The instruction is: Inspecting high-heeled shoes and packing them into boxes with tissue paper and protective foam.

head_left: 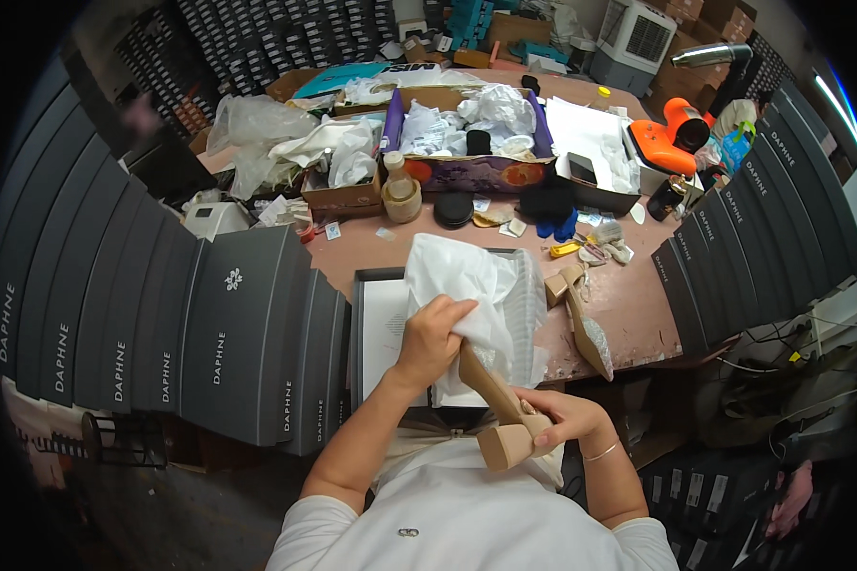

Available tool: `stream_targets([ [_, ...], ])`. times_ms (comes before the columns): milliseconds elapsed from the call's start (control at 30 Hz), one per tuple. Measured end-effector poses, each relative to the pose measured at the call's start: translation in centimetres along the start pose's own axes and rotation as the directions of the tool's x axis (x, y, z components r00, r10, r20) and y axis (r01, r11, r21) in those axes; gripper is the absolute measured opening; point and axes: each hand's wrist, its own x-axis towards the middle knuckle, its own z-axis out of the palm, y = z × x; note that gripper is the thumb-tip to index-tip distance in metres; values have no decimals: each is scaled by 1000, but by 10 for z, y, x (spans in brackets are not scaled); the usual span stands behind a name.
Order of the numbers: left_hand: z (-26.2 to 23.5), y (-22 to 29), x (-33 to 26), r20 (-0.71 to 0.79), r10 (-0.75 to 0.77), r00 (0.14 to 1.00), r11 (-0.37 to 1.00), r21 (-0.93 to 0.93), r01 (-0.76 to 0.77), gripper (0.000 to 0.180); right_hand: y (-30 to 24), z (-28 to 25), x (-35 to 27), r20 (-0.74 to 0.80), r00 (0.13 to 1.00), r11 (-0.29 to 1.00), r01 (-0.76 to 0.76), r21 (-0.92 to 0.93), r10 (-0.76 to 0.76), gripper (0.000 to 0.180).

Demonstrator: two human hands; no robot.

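My right hand (569, 419) grips a beige block-heeled shoe (490, 383) around its heel end, the sole side turned partly up. White tissue paper (467, 285) covers the shoe's toe, and my left hand (435, 335) is closed on that paper. Beneath the paper lies an open dark grey shoebox (360, 328) with a white sheet inside. To the right, a second beige heeled shoe (581, 319) rests on the table, with clear wrap around its front part.
Stacks of dark grey shoeboxes stand left (243, 333) and right (762, 228). Behind are a purple carton (476, 173) full of crumpled paper, a bottle (400, 190), a yellow cutter (564, 249), a phone (582, 168) and an orange heat-gun-like tool (671, 133).
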Motion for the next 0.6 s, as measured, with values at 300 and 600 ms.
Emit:
stream_targets([
  [300, -27, -73, -88, 258, -758, 599, 651, 263, 711, 32, 40, 6, 17, -346, 936, 910, 201, 363, -69, 95],
  [600, 20, -5, -27, -377, -190, 907, 862, -506, -30, 36, 80, -8, -3, -215, 970, 665, 234, 709, -112, 105],
])
